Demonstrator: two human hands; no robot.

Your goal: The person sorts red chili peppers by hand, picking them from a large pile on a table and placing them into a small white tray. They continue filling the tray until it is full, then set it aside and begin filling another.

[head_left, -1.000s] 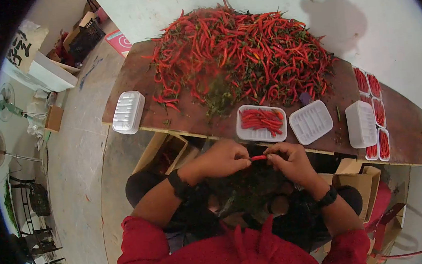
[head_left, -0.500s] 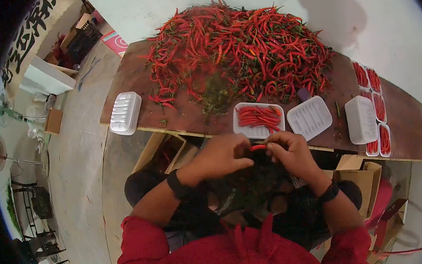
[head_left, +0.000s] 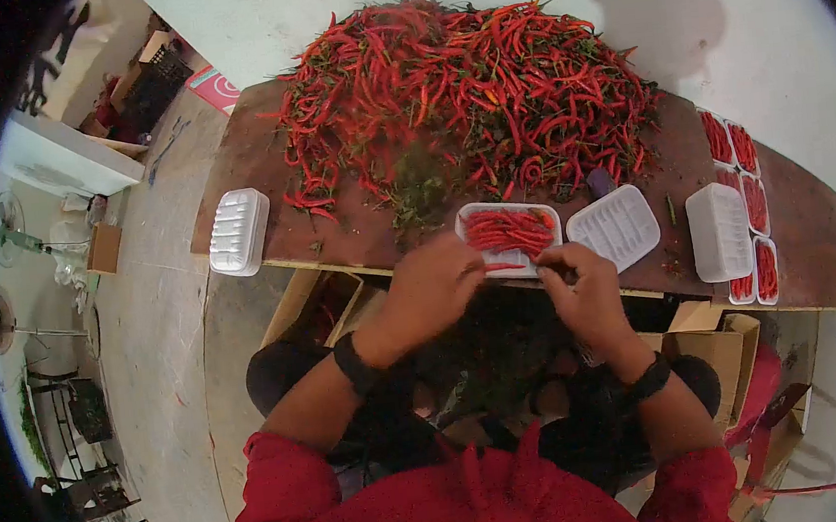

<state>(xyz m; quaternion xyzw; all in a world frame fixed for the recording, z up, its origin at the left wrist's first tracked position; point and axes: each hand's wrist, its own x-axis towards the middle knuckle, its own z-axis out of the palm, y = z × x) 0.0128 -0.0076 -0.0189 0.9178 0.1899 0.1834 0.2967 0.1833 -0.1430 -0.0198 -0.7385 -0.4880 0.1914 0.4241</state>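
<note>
Between my two hands, at the near rim of a white tray (head_left: 470,219), lies a single red chili (head_left: 504,266). My left hand (head_left: 430,285) pinches its left end, somewhat blurred. The fingers of my right hand (head_left: 576,282) are pressed together beside its other end; what they hold is too small to make out. Inside the tray is a bundle of red chilies (head_left: 507,231). An empty white tray (head_left: 615,230) sits just right of it. Behind them rises a large heap of red chilies (head_left: 492,85) with green stems.
Stacked white trays (head_left: 239,233) stand at the table's left end, and another stack (head_left: 719,233) at the right. Filled chili trays (head_left: 756,205) line the right side of the brown table (head_left: 803,227). Cardboard boxes (head_left: 710,355) are below the edge.
Both hands have moved up to the near rim of the filled tray. The chili between them has come along and now lies over that rim. The camera view has shifted slightly.
</note>
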